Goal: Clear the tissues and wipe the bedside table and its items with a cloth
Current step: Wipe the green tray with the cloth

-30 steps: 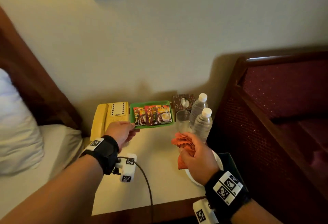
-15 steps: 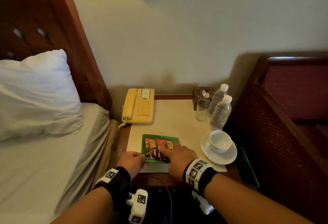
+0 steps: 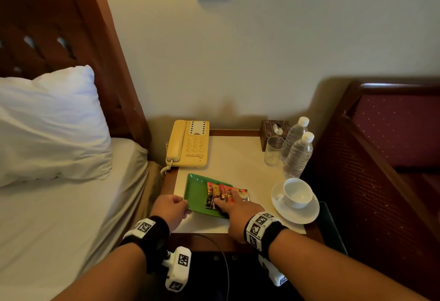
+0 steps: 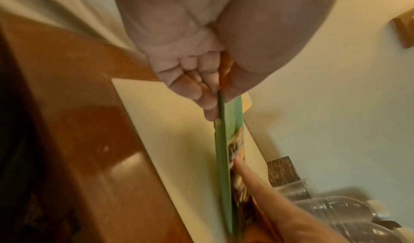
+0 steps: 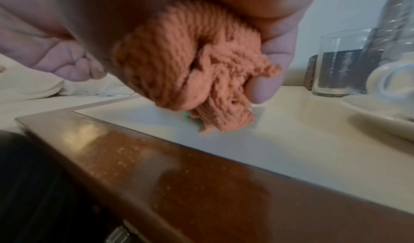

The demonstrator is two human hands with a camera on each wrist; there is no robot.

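Bedside table [image 3: 240, 157]: bare strip mid-top, between telephone [image 3: 188, 144] and glass [image 3: 273, 150]. Green tray [image 3: 196, 192]: near front edge, left rim pinched by left hand [image 3: 170, 210]. Right hand [image 3: 238, 210]: orange cloth [image 5: 192, 66] bunched in palm, forefinger on sachets [image 3: 226, 193].

Both forearms are bare, each with a broad black fabric wristband [image 3: 152, 235] carrying white square tags printed with black block patterns. Under each wrist, at the lower middle of the frame, hangs a small white camera block [image 3: 179, 268] with the same tags. A thin black cable [image 3: 221, 255] loops between them.
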